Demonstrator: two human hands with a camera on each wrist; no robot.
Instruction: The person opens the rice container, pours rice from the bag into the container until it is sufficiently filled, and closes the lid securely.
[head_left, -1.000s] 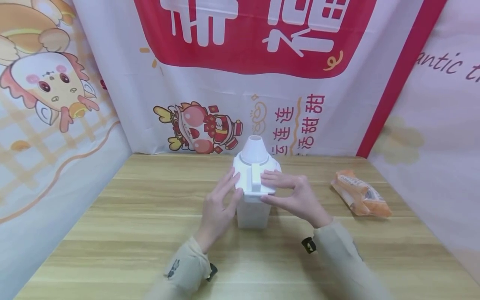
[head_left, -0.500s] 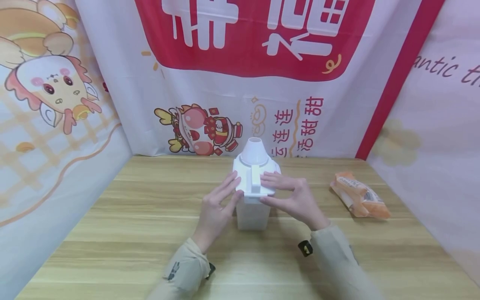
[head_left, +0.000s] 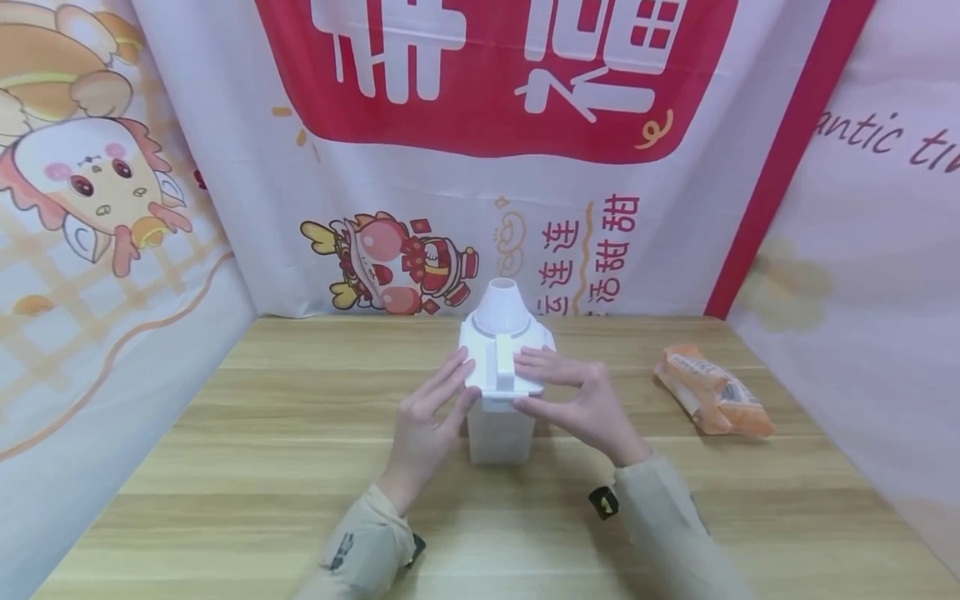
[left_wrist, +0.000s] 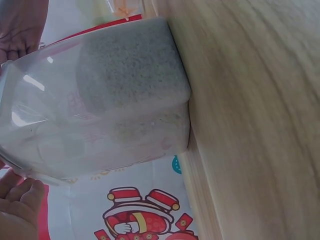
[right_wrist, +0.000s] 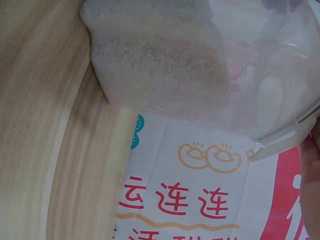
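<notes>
A clear plastic storage container (head_left: pixel 498 440) with rice-like grains in its lower part stands upright on the wooden table. On top sits its white lid (head_left: pixel 484 354), which has a raised handle (head_left: pixel 506 367) and a white cone (head_left: pixel 501 310) open at the tip. My left hand (head_left: pixel 422 429) grips the lid's left side, thumb at the front edge and fingers along the top. Opposite it, my right hand (head_left: pixel 588 404) holds the right side the same way. Through the clear wall (left_wrist: pixel 135 70) the left wrist view shows the grains.
An orange-and-white soft packet (head_left: pixel 716 392) lies on the table (head_left: pixel 285 467) to the right. A printed cloth (head_left: pixel 405 175) hangs behind the table's back edge, and more printed cloth covers both sides.
Both hands keep their places on the lid, and the container stays where it stands. The head view has shifted slightly.
</notes>
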